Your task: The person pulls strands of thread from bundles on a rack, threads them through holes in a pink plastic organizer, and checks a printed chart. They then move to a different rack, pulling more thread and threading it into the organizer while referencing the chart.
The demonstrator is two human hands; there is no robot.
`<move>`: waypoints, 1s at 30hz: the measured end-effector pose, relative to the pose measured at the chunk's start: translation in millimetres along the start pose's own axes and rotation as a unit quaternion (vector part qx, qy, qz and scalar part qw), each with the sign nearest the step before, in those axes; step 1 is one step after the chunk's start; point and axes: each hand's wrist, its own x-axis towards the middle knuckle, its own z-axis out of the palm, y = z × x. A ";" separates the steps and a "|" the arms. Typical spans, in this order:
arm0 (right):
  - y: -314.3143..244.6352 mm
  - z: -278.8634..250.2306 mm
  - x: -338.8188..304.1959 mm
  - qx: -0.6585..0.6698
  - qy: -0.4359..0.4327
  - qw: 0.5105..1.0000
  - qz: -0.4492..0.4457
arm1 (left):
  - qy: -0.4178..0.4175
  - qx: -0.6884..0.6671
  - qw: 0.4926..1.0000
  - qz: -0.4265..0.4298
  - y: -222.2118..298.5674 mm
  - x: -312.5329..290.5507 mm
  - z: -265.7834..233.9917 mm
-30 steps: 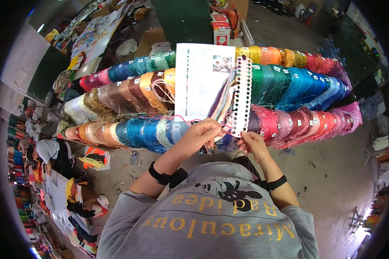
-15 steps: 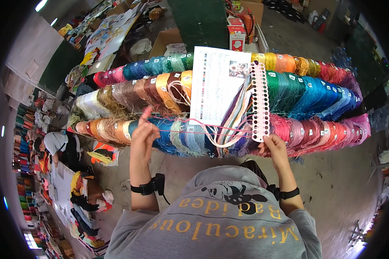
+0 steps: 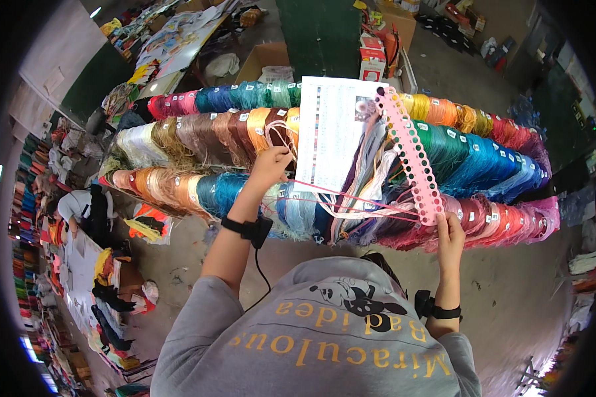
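Observation:
My right hand (image 3: 451,231) pinches the near end of a pink thread holder strip (image 3: 414,159) with a row of holes along each edge. The strip leans, its far end tipped left over a printed sheet (image 3: 326,126). Bundles of purple, grey, white and peach thread (image 3: 371,159) hang from its left side. Pink thread (image 3: 351,194) runs from the strip's near end to my left hand (image 3: 271,165), whose fingers are curled closed around it. Just beyond those fingers lies a pale pink loop of thread (image 3: 281,130), over brown and golden skeins (image 3: 261,126).
Rows of labelled skeins, including blue ones (image 3: 493,142) and coral ones (image 3: 503,218), fill the rack before me. Cartons (image 3: 372,59) stand behind it. At far left, a person (image 3: 83,205) bends by a cluttered table (image 3: 79,264).
My left hand has moved right and away from me, its fingers closing from a looser pose. My right hand has shifted right, and the strip has gone from upright to leaning left.

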 end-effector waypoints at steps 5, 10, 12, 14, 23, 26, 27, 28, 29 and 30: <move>16.6 -37.0 -2.2 -0.068 0.141 0.984 -0.081 | -0.093 0.010 0.995 -0.046 -18.2 29.9 6.1; 19.2 -151.5 5.8 0.236 0.383 0.887 -0.108 | -0.090 -0.024 0.995 -0.027 -7.2 21.3 9.8; 16.8 -203.4 -0.3 0.292 0.401 0.862 -0.106 | -0.107 -0.008 0.994 -0.030 -8.0 24.1 10.4; 17.6 -236.0 -1.4 0.305 0.429 0.844 -0.109 | -0.123 -0.014 0.990 -0.063 -1.7 20.9 17.3; 8.3 -153.6 32.2 0.287 0.326 0.899 -0.057 | -0.167 -0.022 0.984 -0.062 6.7 9.6 31.8; 17.5 -95.3 40.4 0.264 0.212 0.941 0.002 | -0.162 -0.041 0.985 -0.039 7.0 9.6 33.5; 7.0 -63.3 43.4 0.249 0.201 0.947 0.025 | -0.155 -0.039 0.987 -0.033 5.6 8.7 32.5; -0.4 -39.7 42.3 0.269 0.161 0.948 0.054 | -0.149 -0.037 0.988 -0.026 4.8 7.7 31.0; -7.5 -19.8 38.2 0.287 0.125 0.946 0.083 | -0.149 -0.040 0.988 -0.025 7.7 6.3 31.5; -12.8 2.6 32.9 0.311 0.102 0.941 0.090 | -0.142 -0.044 0.989 -0.020 11.4 4.3 32.4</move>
